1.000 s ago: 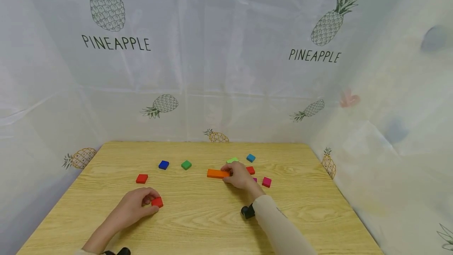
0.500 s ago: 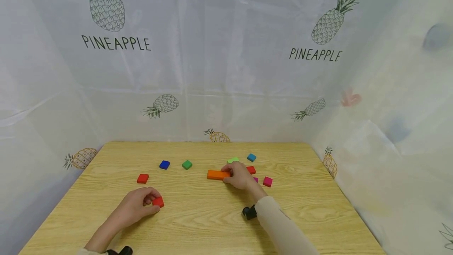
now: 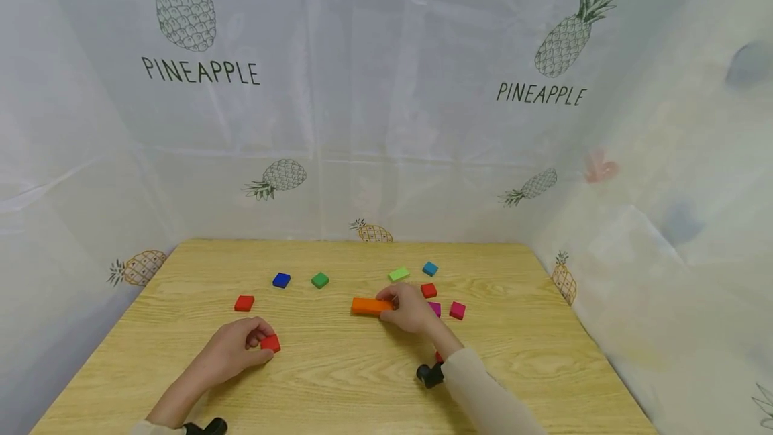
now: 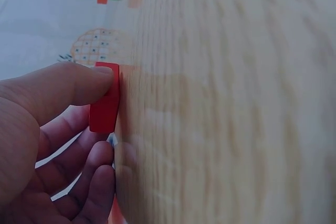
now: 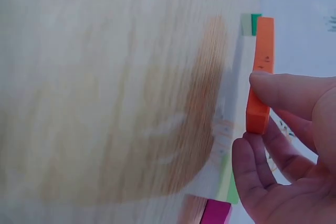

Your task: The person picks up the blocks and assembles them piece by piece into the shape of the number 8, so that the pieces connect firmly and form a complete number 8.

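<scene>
On the left side of the table, my left hand (image 3: 226,353) pinches a small red block (image 4: 106,98) between thumb and fingers, at the tabletop. My right hand (image 3: 412,309) grips one end of a long orange block (image 5: 261,77), its thumb on the near face with small dark marks. In the right wrist view a gap separates this block from the table surface. The block's free end points left in the head view. A purple block (image 3: 435,308) is partly hidden behind the right hand, and a light green block (image 3: 398,274) lies just beyond it.
Beyond the left hand lie a second red block (image 3: 244,303), a blue block (image 3: 281,280) and a green block (image 3: 320,280). Right of the right hand are another red block (image 3: 429,290), a light blue block (image 3: 430,268) and a pink block (image 3: 457,311). Printed curtains surround the wooden table (image 3: 338,381).
My right hand has drawn the orange block slightly toward me, uncovering more of the light green and purple blocks. A bit of red now shows by the right wrist. The left hand stays put.
</scene>
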Action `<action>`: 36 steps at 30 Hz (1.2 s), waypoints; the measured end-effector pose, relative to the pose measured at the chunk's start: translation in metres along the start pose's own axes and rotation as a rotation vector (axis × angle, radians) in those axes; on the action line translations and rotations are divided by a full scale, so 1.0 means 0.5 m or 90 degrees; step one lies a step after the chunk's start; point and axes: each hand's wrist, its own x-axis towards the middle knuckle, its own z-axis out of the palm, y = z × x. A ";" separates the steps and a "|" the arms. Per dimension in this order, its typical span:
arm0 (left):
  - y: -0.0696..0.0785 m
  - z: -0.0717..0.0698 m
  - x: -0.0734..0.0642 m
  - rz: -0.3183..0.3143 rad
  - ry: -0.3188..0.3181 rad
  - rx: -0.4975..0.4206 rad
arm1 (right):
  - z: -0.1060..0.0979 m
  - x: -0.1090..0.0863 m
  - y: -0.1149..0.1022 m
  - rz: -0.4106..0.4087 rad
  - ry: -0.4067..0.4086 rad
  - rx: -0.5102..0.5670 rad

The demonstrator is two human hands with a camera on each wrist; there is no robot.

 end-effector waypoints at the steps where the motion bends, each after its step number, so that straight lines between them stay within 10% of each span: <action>1: 0.001 0.000 0.000 0.000 -0.001 0.001 | 0.002 -0.003 -0.001 0.003 -0.002 0.001; 36: 0.005 0.003 0.004 -0.028 0.007 0.002 | 0.039 -0.061 -0.044 -0.009 -0.001 0.027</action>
